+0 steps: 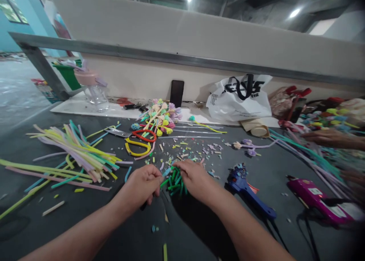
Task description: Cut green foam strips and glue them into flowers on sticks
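My left hand (145,185) is closed in a pinch in the lower middle, with the end of a short green pipe cleaner piece (164,183) at its fingertips. Just to the right, my right hand (196,178) bends over a small pile of cut green pipe cleaner pieces (177,184). Its fingers are pressed together, and their tips are partly hidden, so what they hold cannot be made out. A light blue bit (167,172) shows between the two hands. Beyond them lie scissors with yellow and red handles (138,147) and many tiny colored offcuts (182,151).
Long pipe cleaners (82,151) lie heaped at left. Finished flowers (162,116) stand behind, near a phone (176,93) and white bag (239,101). A blue glue gun (251,198) and magenta glue gun (316,198) lie right. Another person's hand (333,139) is at far right.
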Available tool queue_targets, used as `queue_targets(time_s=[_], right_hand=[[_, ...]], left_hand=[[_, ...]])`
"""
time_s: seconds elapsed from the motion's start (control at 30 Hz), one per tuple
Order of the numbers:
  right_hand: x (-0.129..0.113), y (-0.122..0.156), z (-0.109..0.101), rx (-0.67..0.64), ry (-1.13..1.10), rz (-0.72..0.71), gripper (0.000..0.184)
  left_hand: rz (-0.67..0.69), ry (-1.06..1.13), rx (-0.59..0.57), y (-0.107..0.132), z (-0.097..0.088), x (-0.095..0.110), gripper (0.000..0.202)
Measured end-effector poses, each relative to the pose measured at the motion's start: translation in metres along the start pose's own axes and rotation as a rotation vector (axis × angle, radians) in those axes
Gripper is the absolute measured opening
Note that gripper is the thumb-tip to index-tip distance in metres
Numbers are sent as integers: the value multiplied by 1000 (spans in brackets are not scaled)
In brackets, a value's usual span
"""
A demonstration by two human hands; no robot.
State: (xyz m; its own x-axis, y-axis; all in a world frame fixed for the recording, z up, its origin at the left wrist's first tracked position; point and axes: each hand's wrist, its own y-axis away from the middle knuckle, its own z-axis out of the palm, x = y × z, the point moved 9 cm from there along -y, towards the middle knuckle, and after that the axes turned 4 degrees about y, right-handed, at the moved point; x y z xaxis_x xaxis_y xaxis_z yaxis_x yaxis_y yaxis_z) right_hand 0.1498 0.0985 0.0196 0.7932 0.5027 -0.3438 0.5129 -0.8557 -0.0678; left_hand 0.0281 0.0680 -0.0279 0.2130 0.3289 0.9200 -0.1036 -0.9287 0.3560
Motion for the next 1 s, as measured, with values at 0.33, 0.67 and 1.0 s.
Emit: queue_targets(time_s=[0.33, 0.67, 1.0], right_hand=[[21, -5, -11, 101, -351, 135, 18], [26, -5, -9, 112, -92, 87, 28], [27, -8, -1, 91, -36, 72, 17]], left_hand=[[-16, -14, 12, 0, -3, -2, 11], [27, -10, 11, -2, -4, -2, 13], [36, -26, -4, 1, -2, 2, 14]])
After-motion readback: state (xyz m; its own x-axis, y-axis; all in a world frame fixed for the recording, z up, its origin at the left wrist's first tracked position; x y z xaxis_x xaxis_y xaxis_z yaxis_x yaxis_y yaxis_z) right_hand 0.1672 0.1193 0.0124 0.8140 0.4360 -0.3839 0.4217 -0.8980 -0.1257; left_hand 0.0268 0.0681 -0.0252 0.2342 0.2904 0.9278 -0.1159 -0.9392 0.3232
